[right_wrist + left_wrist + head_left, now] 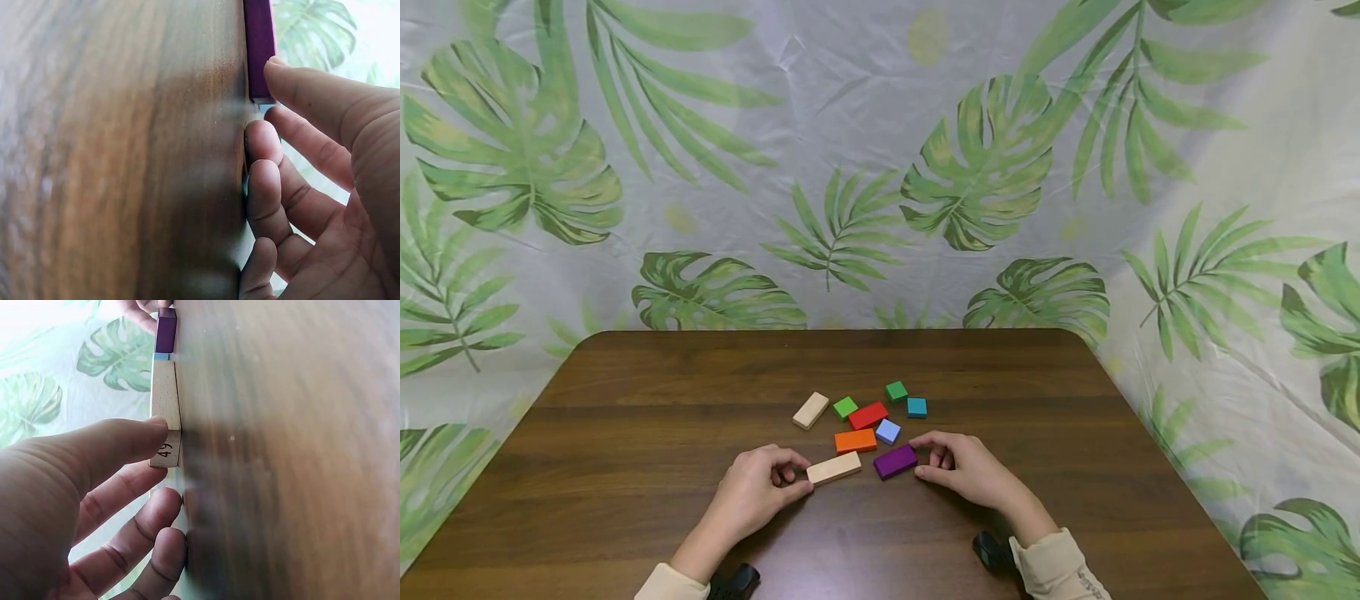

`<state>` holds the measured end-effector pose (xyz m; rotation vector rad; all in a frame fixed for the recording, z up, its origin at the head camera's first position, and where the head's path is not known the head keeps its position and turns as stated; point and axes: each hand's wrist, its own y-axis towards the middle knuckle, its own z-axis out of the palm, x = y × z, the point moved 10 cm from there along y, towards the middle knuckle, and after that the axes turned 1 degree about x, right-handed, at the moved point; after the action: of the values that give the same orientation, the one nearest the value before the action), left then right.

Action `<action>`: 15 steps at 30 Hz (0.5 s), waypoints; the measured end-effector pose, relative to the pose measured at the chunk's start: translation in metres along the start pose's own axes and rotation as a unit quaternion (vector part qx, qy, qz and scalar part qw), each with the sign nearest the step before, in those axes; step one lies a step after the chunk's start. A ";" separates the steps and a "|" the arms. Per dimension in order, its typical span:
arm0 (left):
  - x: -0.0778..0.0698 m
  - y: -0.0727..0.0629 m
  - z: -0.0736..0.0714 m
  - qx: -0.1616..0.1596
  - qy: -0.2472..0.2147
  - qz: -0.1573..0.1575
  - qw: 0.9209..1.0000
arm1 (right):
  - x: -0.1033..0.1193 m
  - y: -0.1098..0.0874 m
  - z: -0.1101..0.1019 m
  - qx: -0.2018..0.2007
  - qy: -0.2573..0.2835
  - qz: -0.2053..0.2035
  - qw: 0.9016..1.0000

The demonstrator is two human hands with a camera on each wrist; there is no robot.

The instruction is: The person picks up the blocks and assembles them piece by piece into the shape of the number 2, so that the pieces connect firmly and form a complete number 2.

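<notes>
A long pale wooden block (833,469) lies on the table, its left end between the thumb and index finger of my left hand (758,490). In the left wrist view this block (164,394) has "49" on its end face, and the thumb (140,434) presses its near side. To the right, my right hand (973,471) pinches the right end of a purple block (895,462). From the right wrist, the thumb tip lies against the purple block (260,53), with the index finger partly behind its end. The other fingers of both hands are loosely bent.
Just behind lie an orange block (855,441), a light blue block (888,431) and a red block (868,415). Farther back are a light green block (846,407), a dark green block (897,391), a teal block (917,407) and another pale block (811,411).
</notes>
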<state>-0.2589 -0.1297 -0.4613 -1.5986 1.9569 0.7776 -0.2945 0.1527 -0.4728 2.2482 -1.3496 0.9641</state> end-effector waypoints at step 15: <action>-0.003 -0.003 -0.001 0.013 -0.001 0.021 1.000 | -0.002 0.001 0.000 -0.001 -0.004 0.002 1.000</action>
<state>-0.2551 -0.1290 -0.4593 -1.5443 1.9971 0.7673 -0.2957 0.1535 -0.4744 2.2501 -1.3589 0.9552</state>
